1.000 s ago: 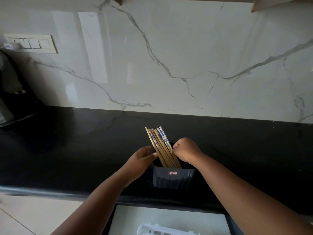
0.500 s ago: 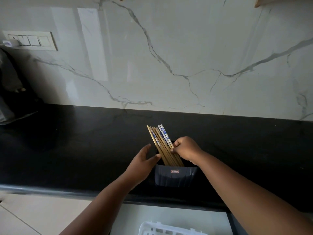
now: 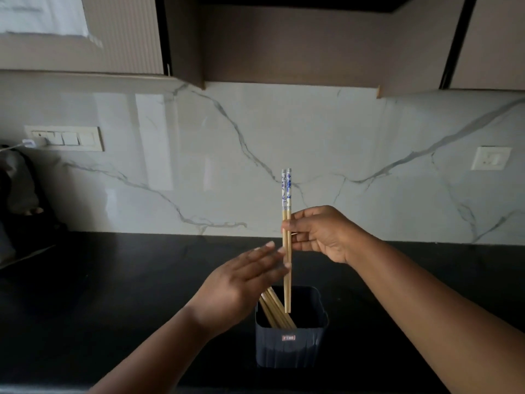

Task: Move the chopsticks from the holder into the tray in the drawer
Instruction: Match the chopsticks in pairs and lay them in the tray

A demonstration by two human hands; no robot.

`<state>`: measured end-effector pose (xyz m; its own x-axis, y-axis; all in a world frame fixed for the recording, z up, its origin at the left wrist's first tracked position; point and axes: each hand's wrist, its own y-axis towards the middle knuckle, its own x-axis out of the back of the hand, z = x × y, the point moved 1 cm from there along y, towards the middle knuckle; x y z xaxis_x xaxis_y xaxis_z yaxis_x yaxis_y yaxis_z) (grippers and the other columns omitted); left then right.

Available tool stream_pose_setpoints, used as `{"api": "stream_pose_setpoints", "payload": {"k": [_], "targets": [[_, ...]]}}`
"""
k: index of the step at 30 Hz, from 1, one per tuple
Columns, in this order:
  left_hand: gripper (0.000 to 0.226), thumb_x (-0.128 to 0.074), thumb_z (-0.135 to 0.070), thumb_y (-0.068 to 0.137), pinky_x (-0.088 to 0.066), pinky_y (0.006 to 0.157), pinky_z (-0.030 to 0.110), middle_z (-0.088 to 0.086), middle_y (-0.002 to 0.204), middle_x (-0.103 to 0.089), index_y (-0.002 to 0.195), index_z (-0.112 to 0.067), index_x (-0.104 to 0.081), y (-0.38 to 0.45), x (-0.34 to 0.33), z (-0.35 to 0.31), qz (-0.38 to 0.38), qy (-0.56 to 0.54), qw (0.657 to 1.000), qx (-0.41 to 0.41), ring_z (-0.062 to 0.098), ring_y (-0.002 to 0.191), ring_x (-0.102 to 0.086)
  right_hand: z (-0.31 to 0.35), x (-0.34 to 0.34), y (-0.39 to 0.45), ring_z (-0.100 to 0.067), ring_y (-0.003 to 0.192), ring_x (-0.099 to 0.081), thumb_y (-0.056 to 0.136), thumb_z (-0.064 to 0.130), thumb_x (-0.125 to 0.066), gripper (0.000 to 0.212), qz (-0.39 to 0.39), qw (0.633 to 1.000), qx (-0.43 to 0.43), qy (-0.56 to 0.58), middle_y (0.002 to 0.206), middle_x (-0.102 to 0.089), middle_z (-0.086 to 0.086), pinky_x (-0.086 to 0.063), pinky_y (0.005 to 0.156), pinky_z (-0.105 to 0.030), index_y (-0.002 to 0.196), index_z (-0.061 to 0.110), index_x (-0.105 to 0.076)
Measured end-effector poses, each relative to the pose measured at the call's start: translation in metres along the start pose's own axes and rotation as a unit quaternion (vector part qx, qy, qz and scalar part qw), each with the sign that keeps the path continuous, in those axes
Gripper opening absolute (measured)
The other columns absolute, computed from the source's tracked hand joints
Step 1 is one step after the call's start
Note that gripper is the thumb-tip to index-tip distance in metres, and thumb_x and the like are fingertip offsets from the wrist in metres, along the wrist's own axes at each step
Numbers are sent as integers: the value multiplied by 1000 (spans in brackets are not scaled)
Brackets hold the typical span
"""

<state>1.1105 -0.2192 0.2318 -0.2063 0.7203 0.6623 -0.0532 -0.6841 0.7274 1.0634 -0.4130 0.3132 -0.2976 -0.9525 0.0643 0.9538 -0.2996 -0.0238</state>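
in the head view the right hand [image 3: 321, 233] is raised above the black counter [image 3: 113, 280], forearm coming in from the lower right, with thumb and fingers pinched on a pair of chopsticks [image 3: 287, 223] held upright and side by side. the pinch sits on the plain wooden part just below the blue-and-white patterned tops, which stand in front of the marble backsplash [image 3: 199, 166]; the lower tips hang just inside the mouth of the dark square holder [image 3: 289, 348]. the left hand [image 3: 241, 282] reaches in from the lower left, palm turned down and fingers stretched out flat and close together, gripping nothing, its fingertips [image 3: 279, 251] right at the wooden shafts of the raised pair, though actual contact cannot be told. under that hand the remaining chopsticks [image 3: 277, 311] lean to the left inside the holder, which stands on the counter near its front edge. a switch panel [image 3: 68, 137] is on the wall at left and a socket [image 3: 490, 157] at right, beneath the wall cabinets [image 3: 284, 38].
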Motion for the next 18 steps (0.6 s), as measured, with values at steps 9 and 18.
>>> {"api": "stream_pose_setpoints", "payload": {"k": [9, 18], "targets": [[28, -62, -12, 95, -47, 101, 38, 5, 133, -61, 122, -12, -67, 11, 14, -5, 42, 62, 972, -225, 21, 130, -51, -2, -19, -22, -21, 66, -73, 82, 3, -72, 15, 36, 998, -47, 12, 78, -74, -15, -58, 55, -25, 94, -5, -69], [20, -63, -11, 93, -49, 98, 36, 6, 121, -68, 111, -10, -73, 33, 46, -18, 27, 33, 964, -261, 19, 120, -60, 18, -10, -34, -22, 85, -72, 83, 29, -74, 44, 50, 993, -16, -106, 107, -70, -13, -60, 70, -32, 116, 2, -64]]}}
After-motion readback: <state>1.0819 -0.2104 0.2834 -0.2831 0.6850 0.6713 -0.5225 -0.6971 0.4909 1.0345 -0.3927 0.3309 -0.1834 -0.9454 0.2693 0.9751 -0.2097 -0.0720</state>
